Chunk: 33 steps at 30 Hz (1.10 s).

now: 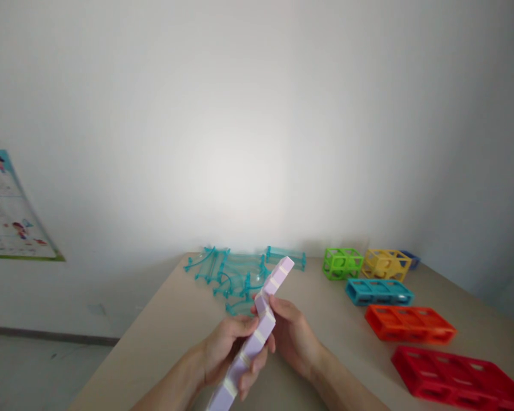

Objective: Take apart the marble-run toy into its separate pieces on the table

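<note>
No legible txt; wall poster (8, 211) has print, too blurry to read.

This looks like a playroom or classroom: a child's picture poster (9, 211) hangs on the bare white wall (257, 114) far left of the gripped lilac bar (277, 278), and bright toy frames (411, 324) lie right of it on a beige table (175, 319).

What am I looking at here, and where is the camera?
No machine here: a person wears one camera on the head, looking down at their own bare hands. The left hand and right hand together grip a long lilac bar with white bands, over a beige table. On the table lie clear teal track pieces and open blocks: a green frame, yellow frame, turquoise frame, orange frame and red frame. A poster hangs on the left wall.
</note>
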Each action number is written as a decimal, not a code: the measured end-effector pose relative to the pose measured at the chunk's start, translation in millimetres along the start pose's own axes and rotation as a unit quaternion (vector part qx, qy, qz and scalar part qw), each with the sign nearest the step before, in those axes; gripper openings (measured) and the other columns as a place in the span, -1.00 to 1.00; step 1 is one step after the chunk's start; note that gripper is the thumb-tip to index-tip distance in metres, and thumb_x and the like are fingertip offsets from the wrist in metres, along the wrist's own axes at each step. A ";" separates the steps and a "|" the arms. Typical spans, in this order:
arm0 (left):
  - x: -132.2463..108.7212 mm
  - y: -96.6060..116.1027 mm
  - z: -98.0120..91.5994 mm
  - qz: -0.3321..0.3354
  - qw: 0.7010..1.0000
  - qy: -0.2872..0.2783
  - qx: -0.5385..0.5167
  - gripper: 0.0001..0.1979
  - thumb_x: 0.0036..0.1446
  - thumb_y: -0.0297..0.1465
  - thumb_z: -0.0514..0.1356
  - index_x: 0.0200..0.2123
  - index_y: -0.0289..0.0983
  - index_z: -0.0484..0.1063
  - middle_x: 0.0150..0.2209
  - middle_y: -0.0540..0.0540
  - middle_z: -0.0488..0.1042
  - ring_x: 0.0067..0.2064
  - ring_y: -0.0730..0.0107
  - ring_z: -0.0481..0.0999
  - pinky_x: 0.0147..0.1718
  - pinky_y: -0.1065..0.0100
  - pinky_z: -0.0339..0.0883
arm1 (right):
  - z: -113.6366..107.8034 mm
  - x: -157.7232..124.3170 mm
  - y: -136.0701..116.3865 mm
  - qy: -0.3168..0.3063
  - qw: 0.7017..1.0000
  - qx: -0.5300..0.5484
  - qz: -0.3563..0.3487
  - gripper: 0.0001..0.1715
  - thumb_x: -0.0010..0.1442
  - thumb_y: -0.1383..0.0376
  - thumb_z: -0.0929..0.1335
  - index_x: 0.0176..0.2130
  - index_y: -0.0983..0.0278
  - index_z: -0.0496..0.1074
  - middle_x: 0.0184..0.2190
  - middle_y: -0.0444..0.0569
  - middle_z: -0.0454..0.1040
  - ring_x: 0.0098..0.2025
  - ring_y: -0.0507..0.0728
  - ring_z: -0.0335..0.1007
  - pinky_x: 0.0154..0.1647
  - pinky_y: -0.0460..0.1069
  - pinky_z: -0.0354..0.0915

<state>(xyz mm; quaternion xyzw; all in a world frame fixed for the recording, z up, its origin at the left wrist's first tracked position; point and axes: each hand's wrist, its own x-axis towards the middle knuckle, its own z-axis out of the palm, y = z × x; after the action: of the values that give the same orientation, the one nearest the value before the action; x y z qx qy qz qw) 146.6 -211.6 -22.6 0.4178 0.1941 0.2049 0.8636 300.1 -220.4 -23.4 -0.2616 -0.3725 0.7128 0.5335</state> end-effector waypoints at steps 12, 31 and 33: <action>-0.7 2.1 2.5 -0.034 0.992 -0.094 -0.073 -0.66 0.14 -0.16 0.12 -0.29 -0.37 0.38 -0.60 0.01 0.31 -0.74 0.58 0.17 -0.77 0.45 0.25 | -3.9 -2.3 -5.1 -0.015 1.000 0.006 -0.021 -0.63 -0.06 0.08 0.53 -0.42 0.35 0.55 -0.51 -0.04 0.51 -0.47 0.05 0.33 -0.41 -0.09 0.18; 9.7 -11.7 9.1 0.056 0.988 -0.078 -0.123 -0.63 0.22 -0.10 0.00 -0.30 -0.30 0.34 -0.66 0.14 0.19 -0.80 0.65 -0.02 -0.66 0.40 0.37 | 9.7 -2.1 -9.3 0.015 0.996 0.031 -0.080 -0.62 -0.06 0.09 0.53 -0.35 0.33 0.53 -0.50 -0.10 0.46 -0.54 0.00 0.25 -0.46 -0.10 0.17; 11.3 -11.9 9.8 0.059 0.990 -0.052 -0.119 -0.62 0.20 -0.09 0.02 -0.29 -0.31 0.35 -0.64 0.10 0.27 -0.80 0.63 0.07 -0.67 0.38 0.38 | 9.0 -1.1 -7.4 0.025 0.996 0.032 -0.081 -0.59 -0.03 0.06 0.52 -0.32 0.33 0.52 -0.56 -0.13 0.41 -0.59 -0.01 0.21 -0.50 -0.09 0.17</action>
<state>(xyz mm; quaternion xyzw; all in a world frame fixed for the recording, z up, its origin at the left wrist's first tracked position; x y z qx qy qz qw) 163.4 -218.8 -28.3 0.3326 0.0987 0.2552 0.9025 297.6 -222.5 -12.2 -0.2311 -0.3559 0.6718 0.6071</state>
